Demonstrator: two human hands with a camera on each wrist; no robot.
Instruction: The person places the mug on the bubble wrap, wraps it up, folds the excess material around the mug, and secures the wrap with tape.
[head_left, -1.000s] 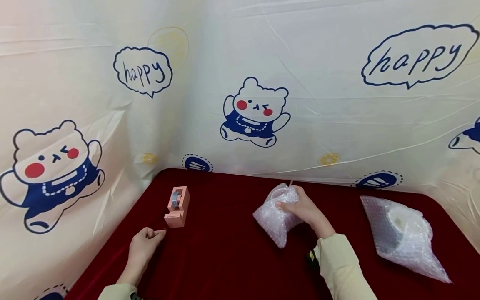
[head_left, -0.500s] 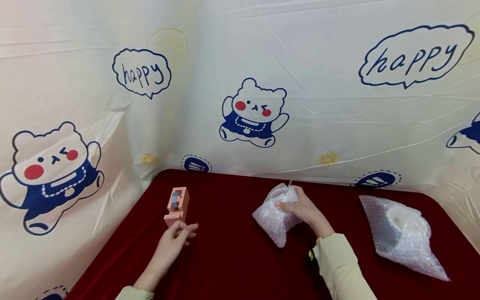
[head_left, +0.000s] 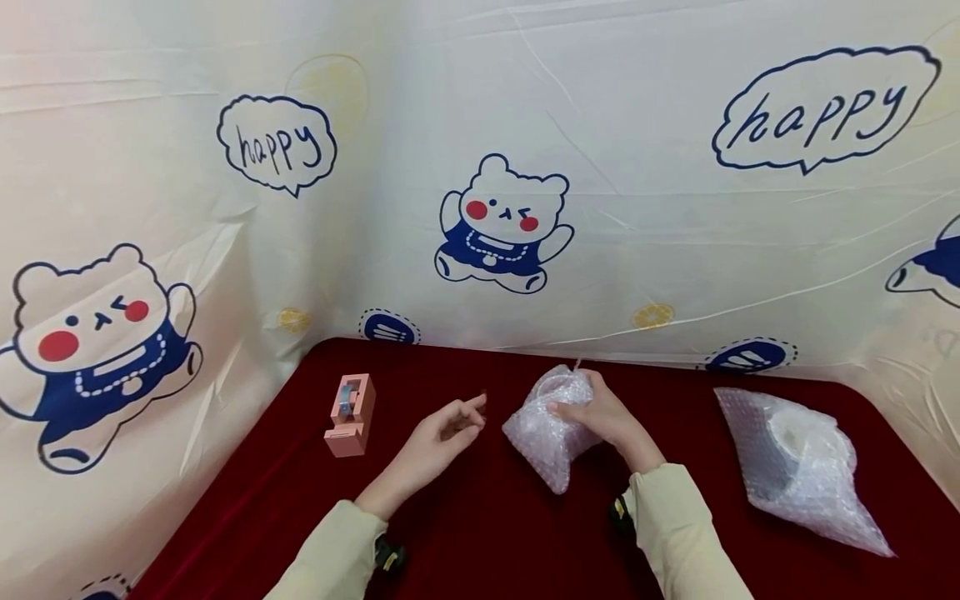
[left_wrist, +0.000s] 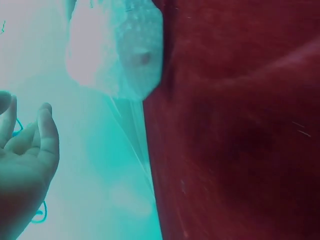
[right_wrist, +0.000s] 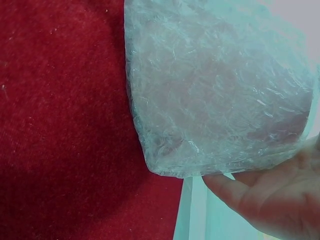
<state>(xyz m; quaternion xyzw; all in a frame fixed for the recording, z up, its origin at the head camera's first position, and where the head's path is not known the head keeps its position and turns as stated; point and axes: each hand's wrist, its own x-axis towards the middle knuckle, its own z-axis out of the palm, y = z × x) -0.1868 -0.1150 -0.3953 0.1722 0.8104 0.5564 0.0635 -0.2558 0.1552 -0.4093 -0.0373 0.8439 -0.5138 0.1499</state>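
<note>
My right hand (head_left: pixel 607 421) grips the right side of a bubble-wrapped bundle (head_left: pixel 543 429), thumb on its near face. A round rim shows through the wrap near the top; what is inside is hard to make out. In the right wrist view the bundle (right_wrist: pixel 215 95) fills the middle, with the hand (right_wrist: pixel 275 200) at its edge. My left hand (head_left: pixel 438 437) hovers just left of the bundle, fingers loosely bent and apart from it. A small dark patch shows at its fingertip, too blurred to identify. The left wrist view has the hand (left_wrist: pixel 30 150) below the bundle (left_wrist: pixel 120 50).
A pink tape dispenser (head_left: pixel 350 417) with a roll in it stands on the left of the dark red cloth (head_left: pixel 465 533). A second bubble-wrapped bundle (head_left: pixel 810 475) lies at the right. A printed curtain (head_left: pixel 637 233) closes off the back and sides.
My left hand has moved right, away from beside the tape dispenser to near the bundle, its fingers loosening. The right hand keeps its grip on the bundle in place.
</note>
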